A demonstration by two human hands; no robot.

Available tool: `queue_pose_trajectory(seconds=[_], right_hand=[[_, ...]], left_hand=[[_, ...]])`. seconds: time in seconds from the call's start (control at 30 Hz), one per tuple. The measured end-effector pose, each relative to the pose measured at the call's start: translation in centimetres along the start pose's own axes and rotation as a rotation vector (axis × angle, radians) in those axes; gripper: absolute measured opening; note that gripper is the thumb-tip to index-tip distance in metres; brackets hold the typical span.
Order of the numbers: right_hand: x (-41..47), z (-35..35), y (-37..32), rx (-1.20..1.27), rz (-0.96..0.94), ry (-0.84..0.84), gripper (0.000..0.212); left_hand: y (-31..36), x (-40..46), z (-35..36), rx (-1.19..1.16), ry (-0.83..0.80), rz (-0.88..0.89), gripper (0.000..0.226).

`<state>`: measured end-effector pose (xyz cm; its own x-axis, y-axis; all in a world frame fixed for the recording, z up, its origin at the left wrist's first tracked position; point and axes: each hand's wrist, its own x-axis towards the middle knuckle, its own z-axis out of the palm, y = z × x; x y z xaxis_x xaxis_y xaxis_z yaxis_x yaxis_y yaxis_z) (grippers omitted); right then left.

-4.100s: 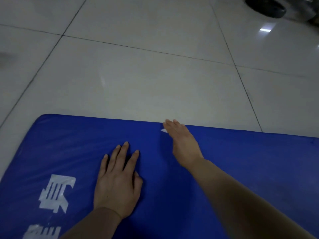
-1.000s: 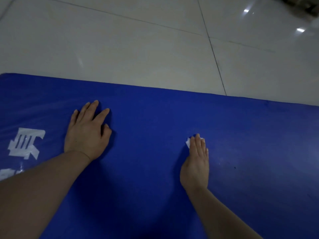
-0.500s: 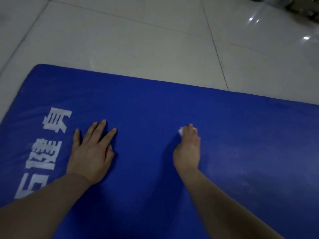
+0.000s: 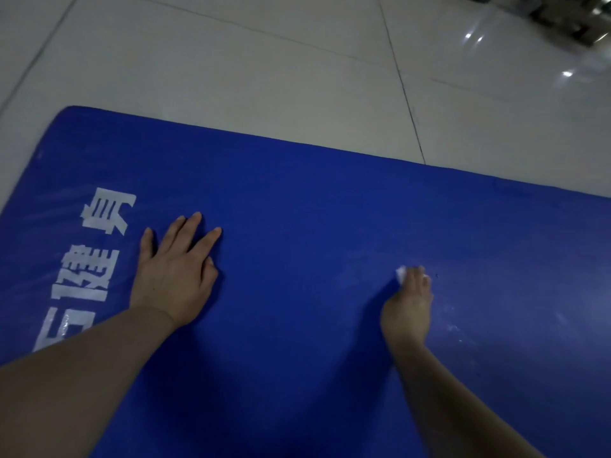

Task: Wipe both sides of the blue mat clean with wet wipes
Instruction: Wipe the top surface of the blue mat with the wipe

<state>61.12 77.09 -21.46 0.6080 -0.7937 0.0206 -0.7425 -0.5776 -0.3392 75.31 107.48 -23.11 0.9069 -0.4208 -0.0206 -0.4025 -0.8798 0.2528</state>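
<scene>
1. Pale glossy floor tiles [image 4: 264, 77] are seen beyond the far edge of the blue mat [image 4: 314, 209], which is laid flat on the floor and fills the lower part of the view, its rounded far-left corner visible.
2. White printed characters [image 4: 89, 252] are seen along the mat's left end, just beside the left hand [image 4: 172, 276].
3. The left hand is kept pressed flat on the mat with its fingers spread, in much the same bracing pose as half a second ago and a second ago.
4. The right hand [image 4: 408, 309] is laid on the mat well to the right of the left hand, its fingers held together over a wet wipe [image 4: 401, 275]; only a small white edge of the wipe is seen at the fingertips.
5. Compared with four seconds ago, when the wipe was being pressed at the mat's far edge, the right hand has been drawn back toward the middle and then shifted to the right across the surface.
6. Faint pale streaks [image 4: 453, 325] are seen on the mat just right of the right hand; they may be moisture or smeared dirt, which cannot be told.
7. From this it is judged that the upper side is being worked in strokes from left to right, that much of the right portion is yet to be covered, and that the underside has not yet been reached.
</scene>
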Motion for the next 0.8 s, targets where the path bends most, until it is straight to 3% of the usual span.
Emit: queue_pose_trajectory(seconds=[0.07, 0.17, 0.23, 0.27, 0.37, 0.43, 0.5, 0.57, 0.67, 0.73, 0.8], right_hand=[[-3.3, 2.1, -2.8, -0.032, -0.243, -0.045, 0.054], [-9.2, 4.5, -7.1, -0.001, -0.721, -0.155, 0.071], [-8.5, 4.0, -7.8, 0.022, -0.869, -0.18, 0.073], [-6.8, 3.4, -7.2, 0.033, -0.794, -0.144, 0.067], [0.4, 1.1, -3.5, -0.011, -0.232, -0.067, 0.055], [2.9, 0.2, -2.3, -0.054, -0.089, -0.088, 0.058], [1.2, 0.8, -4.2, -0.063, -0.193, -0.075, 0.056], [-3.3, 2.6, -6.3, -0.003, -0.455, -0.088, 0.059], [-9.1, 3.7, -8.0, -0.026, -0.808, -0.261, 0.071], [-8.8, 2.6, -7.1, 0.016, -0.764, -0.307, 0.072], [-6.3, 1.1, -4.4, 0.028, -0.519, -0.198, 0.063]], left_hand=[[0.0, 0.0, 0.0, 0.009, 0.002, 0.0, 0.05], [0.0, 0.0, -0.3, 0.007, -0.015, 0.001, 0.051], [0.1, 0.0, -0.4, 0.002, -0.027, 0.0, 0.049], [0.2, 0.0, -0.6, 0.004, -0.029, 0.001, 0.05], [0.3, 0.0, -0.7, 0.005, -0.026, -0.006, 0.051], [0.3, 0.0, -0.7, 0.001, -0.015, -0.003, 0.051], [0.4, 0.0, -0.8, -0.01, -0.005, -0.001, 0.05], [0.5, -0.1, -0.9, -0.02, -0.005, -0.002, 0.049], [0.5, -0.2, -0.9, -0.036, 0.022, 0.008, 0.047], [0.4, -0.3, -0.8, -0.06, 0.069, 0.036, 0.043], [0.3, -0.5, -0.8, -0.07, 0.124, 0.091, 0.038]])
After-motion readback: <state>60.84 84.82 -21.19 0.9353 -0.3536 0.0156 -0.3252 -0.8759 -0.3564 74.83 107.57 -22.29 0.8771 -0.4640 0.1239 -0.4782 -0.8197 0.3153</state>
